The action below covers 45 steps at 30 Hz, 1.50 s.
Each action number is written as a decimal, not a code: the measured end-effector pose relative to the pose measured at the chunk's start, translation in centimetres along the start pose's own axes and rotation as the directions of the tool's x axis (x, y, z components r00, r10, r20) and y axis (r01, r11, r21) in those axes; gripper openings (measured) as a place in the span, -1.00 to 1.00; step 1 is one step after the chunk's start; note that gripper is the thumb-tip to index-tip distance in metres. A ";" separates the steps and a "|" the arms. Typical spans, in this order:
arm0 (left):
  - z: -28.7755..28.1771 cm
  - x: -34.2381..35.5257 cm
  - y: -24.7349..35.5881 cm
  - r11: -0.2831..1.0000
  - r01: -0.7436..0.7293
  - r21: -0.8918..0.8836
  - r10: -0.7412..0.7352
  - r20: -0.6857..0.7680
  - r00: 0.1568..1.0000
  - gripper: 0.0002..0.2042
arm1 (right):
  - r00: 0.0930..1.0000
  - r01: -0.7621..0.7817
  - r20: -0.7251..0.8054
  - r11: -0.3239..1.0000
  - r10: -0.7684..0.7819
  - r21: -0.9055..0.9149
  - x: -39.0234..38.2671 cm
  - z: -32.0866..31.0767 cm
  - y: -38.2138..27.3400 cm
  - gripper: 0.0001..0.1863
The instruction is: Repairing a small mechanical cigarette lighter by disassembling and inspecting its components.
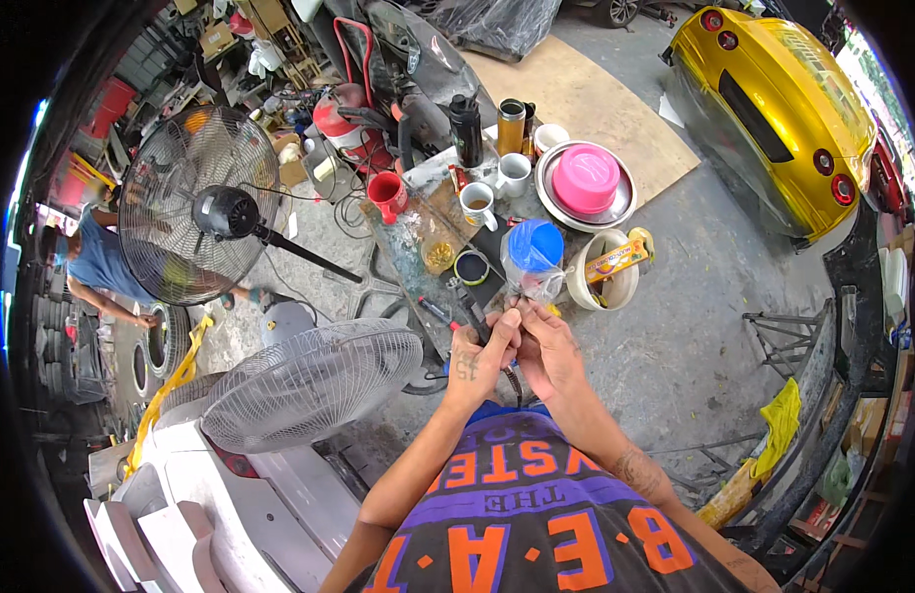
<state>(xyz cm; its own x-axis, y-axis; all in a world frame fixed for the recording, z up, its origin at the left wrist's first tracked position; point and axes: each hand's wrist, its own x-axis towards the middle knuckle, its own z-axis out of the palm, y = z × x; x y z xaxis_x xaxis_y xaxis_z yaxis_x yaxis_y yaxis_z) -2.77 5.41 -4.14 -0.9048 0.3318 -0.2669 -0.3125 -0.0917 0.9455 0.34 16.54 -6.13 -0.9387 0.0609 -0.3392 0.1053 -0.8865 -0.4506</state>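
Observation:
My left hand (480,363) and my right hand (553,358) meet in front of my shirt, fingers pinched together at the tips. What they pinch is small and mostly hidden. A dark braided cord (518,383) hangs below, between the hands. Just beyond my fingertips stands a container with a blue top (534,245), wrapped in clear plastic (542,285); whether my fingers touch the plastic I cannot tell. A red-and-black pen-like tool (437,312) lies left of my left hand, on the cluttered low table (403,242).
Mugs, including a red mug (387,194), a pink bowl (585,178) in a metal basin (627,203), and a white bucket (620,292) stand beyond my hands. Two fans (314,381) are at left. A person in blue (106,259) is beyond them. A yellow car body part (784,119) sits far right.

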 end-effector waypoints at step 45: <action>-0.7 4.7 -10.5 0.984 0.176 0.007 -0.176 -0.048 0.983 -0.61 | 0.972 0.120 -0.209 0.992 -0.107 0.050 6.1 -10.7 4.7 -0.83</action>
<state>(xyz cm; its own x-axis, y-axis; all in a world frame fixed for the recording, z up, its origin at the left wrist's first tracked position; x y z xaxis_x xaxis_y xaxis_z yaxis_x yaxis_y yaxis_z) -3.93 7.24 -15.48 -0.8486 0.2972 -0.4377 -0.4653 -0.0253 0.8848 -1.34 17.64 -19.14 -0.8554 0.2499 -0.4537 -0.0247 -0.8946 -0.4461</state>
